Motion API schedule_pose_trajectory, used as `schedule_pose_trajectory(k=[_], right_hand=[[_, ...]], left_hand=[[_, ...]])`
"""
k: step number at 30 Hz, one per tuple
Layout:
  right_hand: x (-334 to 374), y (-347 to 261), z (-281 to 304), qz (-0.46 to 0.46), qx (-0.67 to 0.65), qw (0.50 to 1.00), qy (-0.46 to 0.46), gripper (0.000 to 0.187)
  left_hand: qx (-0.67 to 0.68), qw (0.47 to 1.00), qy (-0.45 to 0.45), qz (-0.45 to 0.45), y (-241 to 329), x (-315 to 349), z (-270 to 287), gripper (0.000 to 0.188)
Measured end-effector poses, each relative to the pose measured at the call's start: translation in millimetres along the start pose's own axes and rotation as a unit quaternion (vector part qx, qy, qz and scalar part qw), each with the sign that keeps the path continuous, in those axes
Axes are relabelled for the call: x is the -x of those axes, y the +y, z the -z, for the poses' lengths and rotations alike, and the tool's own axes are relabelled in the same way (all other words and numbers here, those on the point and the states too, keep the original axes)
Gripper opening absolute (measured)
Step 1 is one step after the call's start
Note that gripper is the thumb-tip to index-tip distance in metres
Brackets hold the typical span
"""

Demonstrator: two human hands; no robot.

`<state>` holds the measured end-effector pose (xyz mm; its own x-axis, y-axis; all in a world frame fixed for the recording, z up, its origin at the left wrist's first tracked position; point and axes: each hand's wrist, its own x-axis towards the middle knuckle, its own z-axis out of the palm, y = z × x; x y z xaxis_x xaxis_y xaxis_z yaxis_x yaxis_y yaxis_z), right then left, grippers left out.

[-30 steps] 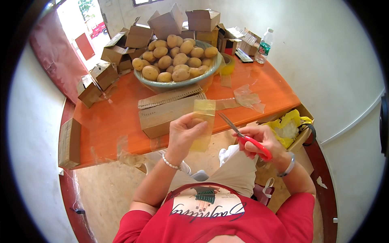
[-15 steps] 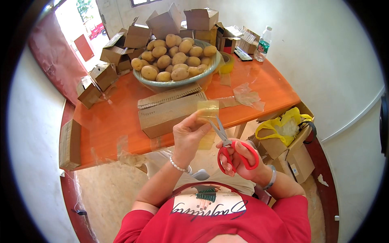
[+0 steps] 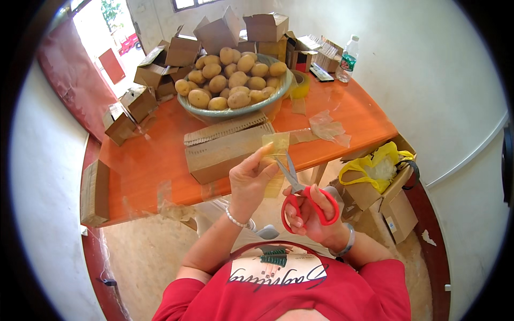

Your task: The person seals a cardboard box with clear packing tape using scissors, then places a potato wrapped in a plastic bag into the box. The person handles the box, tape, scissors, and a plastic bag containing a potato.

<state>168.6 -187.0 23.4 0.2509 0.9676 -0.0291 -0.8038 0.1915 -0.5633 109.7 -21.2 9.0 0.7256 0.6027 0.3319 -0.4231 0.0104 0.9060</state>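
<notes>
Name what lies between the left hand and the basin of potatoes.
In the head view, a long cardboard box lies on the orange table between the left hand and the basin.

"How many scissors (image 3: 297, 189)?"
"One pair, in the right hand (image 3: 323, 226)."
"Yellow strips (image 3: 276, 143) held?"
"One, in the left hand (image 3: 246, 181)."
"Basins (image 3: 231, 113) beyond both hands?"
"One."
"Bottles (image 3: 347, 62)?"
"One, beyond the right hand."

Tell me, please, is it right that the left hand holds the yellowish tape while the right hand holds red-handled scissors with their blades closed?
No: in the head view the blades are open, not closed. The left hand holds the yellowish tape, and the right hand the red-handled scissors.
</notes>
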Motion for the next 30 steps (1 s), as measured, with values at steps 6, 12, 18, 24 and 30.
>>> schedule_pose_trajectory(k=[6, 12, 18, 24, 30], right_hand=[[-2.6, 8.5, -1.5, 0.017, -0.014, 1.000, 0.017, 0.046], [-6.3, 14.0, -1.0, 0.048, -0.020, 0.998, 0.022, 0.048], [-8.4, 7.6, 3.8, 0.071, -0.003, 0.997, 0.014, 0.049], [-5.2, 8.3, 2.6, 0.040, -0.012, 0.999, 0.009, 0.047], [-5.2, 13.5, 2.5, 0.032, -0.041, 0.998, 0.021, 0.049]], left_hand=[[0.013, 1.000, 0.001, -0.004, -3.5, 2.2, -2.0, 0.044], [0.017, 1.000, 0.007, -0.011, -8.9, 3.9, -3.9, 0.045], [0.005, 0.999, 0.038, 0.005, -5.4, 4.5, -7.0, 0.046], [0.045, 0.998, 0.052, -0.001, 0.3, -0.3, -7.4, 0.047], [0.059, 0.997, 0.049, -0.002, -1.5, 1.6, -5.9, 0.045]])
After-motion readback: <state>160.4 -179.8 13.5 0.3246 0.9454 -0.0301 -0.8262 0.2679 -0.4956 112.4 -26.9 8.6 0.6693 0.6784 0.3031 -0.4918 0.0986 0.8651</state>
